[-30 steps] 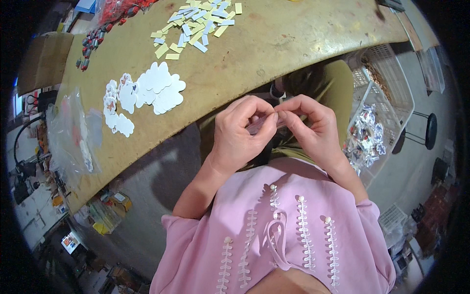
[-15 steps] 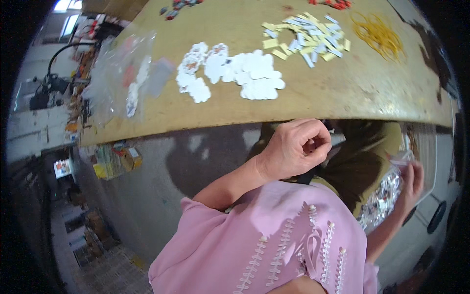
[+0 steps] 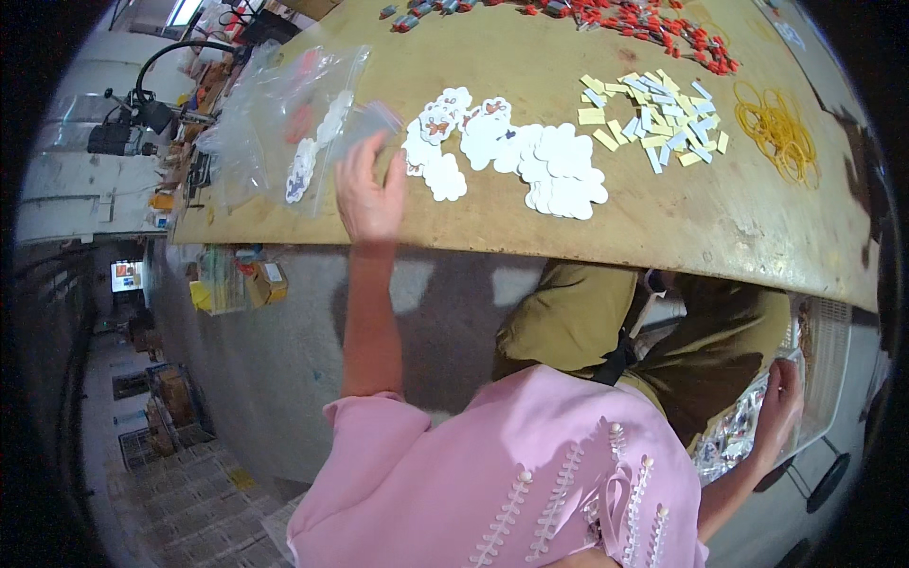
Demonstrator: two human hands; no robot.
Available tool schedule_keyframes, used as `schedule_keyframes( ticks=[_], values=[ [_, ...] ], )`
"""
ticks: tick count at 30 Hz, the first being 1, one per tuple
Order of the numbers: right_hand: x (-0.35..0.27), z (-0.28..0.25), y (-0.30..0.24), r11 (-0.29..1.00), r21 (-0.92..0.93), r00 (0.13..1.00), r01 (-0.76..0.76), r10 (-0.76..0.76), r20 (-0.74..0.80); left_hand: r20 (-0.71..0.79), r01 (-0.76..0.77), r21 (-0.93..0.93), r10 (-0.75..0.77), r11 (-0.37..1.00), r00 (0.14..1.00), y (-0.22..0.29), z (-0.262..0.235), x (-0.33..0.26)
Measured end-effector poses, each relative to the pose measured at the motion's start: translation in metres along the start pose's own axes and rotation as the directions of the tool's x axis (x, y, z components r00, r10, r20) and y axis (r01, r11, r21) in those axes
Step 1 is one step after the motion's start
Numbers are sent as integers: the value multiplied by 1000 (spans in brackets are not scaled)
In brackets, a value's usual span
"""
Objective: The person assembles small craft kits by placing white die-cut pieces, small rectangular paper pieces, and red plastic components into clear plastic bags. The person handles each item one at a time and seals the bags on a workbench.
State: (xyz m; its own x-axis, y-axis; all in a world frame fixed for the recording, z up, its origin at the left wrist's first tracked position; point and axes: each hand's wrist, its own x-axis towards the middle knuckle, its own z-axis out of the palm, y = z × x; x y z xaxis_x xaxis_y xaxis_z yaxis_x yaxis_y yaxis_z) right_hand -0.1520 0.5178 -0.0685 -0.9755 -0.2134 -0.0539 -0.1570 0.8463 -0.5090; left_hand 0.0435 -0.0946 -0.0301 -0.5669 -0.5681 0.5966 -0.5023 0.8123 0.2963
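My left hand [image 3: 371,194] is over the left part of the table, fingers spread and a little blurred. Its fingertips are at the small clear plastic bags [image 3: 382,115] with a coloured edge; I cannot tell whether they touch. Beside it on the right lie white scalloped cards [image 3: 440,142], some with printed pictures, and a stack of blank-looking ones [image 3: 563,175]. Low on the right, my right hand [image 3: 780,407] is above a plastic basket [image 3: 833,379], beside shiny filled packets [image 3: 734,440]. Its fingers are stretched and seem to hold nothing.
A large clear bag [image 3: 275,133] lies at the table's left. Farther right are yellow and pale blue small strips [image 3: 653,118], yellow rubber bands [image 3: 778,133] and a pile of red-tipped small parts [image 3: 663,33]. A small cardboard box [image 3: 268,284] stands below the table's left.
My left hand has moved from in front of my body to the small bags and its fingers have opened. My right hand has let go of a small clear packet by the basket.
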Motion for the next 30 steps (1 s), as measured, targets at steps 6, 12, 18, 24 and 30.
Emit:
schedule_keyframes(
  ticks=[6, 12, 18, 24, 30],
  values=[
    [27, 16, -74, 982, 49, 982, 184, -186, 41, 166, -14, 65, 3, 998, 986, -64, 4, 24],
    [22, 32, -124, 958, 63, 956, 278, -282, 74, 70, 29, -53, -25, 998, 997, -68, 7, 19],
    [16, 45, -144, 923, 150, 916, 354, -375, 144, 95, 323, -486, -318, 812, 943, -86, 15, 18],
    [13, 55, -158, 901, 239, 904, 362, -402, 144, 144, 417, -87, -403, 905, 904, -80, 12, 23],
    [7, 56, -157, 897, 226, 890, 381, -422, 173, 154, 398, -11, -392, 917, 907, -100, 11, 28]
  ],
)
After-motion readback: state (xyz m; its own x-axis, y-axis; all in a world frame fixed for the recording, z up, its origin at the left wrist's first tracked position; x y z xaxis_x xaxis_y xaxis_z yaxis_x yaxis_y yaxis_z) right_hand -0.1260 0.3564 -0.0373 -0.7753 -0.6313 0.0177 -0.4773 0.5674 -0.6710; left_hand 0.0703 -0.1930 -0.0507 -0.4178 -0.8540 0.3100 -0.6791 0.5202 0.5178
